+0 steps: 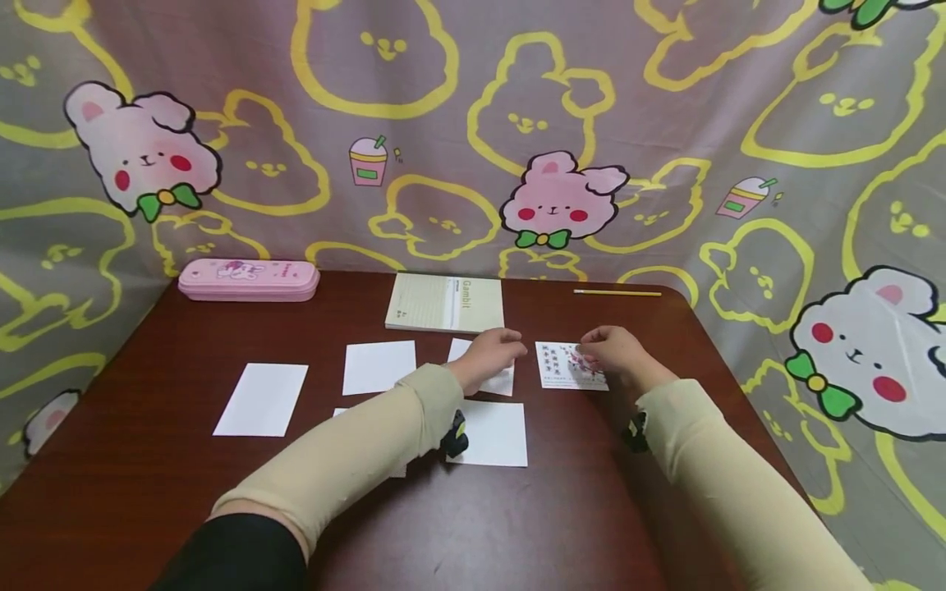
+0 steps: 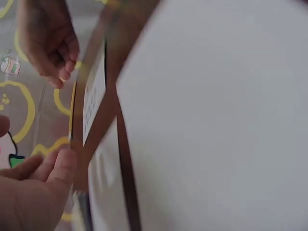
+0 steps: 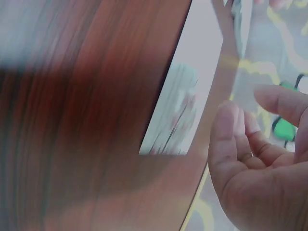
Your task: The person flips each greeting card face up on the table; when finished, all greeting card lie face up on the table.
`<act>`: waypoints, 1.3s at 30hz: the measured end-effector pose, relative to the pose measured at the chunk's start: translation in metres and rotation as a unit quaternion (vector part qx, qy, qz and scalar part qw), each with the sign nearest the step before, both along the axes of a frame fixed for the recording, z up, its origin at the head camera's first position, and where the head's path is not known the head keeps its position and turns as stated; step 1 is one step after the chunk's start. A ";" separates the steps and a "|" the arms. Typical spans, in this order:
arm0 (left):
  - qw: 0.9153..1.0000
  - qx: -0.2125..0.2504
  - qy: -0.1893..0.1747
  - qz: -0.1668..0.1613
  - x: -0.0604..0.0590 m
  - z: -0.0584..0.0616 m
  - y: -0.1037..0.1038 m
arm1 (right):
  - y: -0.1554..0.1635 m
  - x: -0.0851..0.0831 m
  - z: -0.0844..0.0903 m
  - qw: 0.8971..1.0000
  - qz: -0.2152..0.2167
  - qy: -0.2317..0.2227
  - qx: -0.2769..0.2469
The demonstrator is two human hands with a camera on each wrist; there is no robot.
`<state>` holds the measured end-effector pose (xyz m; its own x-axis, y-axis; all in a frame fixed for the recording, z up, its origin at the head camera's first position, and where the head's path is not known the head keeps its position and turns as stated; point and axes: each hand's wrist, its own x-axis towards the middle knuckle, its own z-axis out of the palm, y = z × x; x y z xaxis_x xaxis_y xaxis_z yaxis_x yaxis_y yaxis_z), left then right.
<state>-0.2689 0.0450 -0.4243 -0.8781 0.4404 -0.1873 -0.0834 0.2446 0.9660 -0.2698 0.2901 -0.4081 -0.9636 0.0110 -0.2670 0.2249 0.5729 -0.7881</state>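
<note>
Over the right-hand end of a printed card (image 1: 557, 373) hovers my right hand (image 1: 619, 355), its fingers bent and apart from the thumb with nothing between them. That card lies flat and bears dark characters and a pink blossom picture. My left hand (image 1: 488, 361), also holding nothing, is above a white card (image 1: 504, 382) and partly hides it. In the left wrist view the fingers (image 2: 62, 168) look loosely bent. Just nearer on the table is another white card (image 1: 491, 435), beside the left wrist. The left forearm covers most of one more card.
More blank white cards lie to the left, one at the back (image 1: 379, 368) and one set apart (image 1: 261, 400). Along the far edge are a pink pencil case (image 1: 249, 281), a cream notebook (image 1: 445, 302) and a yellow pencil (image 1: 617, 293). A patterned curtain (image 1: 443, 123) hangs behind.
</note>
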 end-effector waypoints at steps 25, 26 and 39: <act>0.805 -0.454 0.258 -0.281 0.004 0.009 -0.058 | -0.073 -0.002 -0.009 0.945 0.034 -0.162 -0.281; 0.807 -0.454 0.256 -0.278 0.004 0.008 -0.058 | -0.072 -0.002 -0.009 0.945 0.026 -0.165 -0.282; 0.826 -0.426 0.266 -0.254 0.002 0.001 -0.056 | -0.076 -0.006 -0.017 0.946 -0.017 -0.143 -0.291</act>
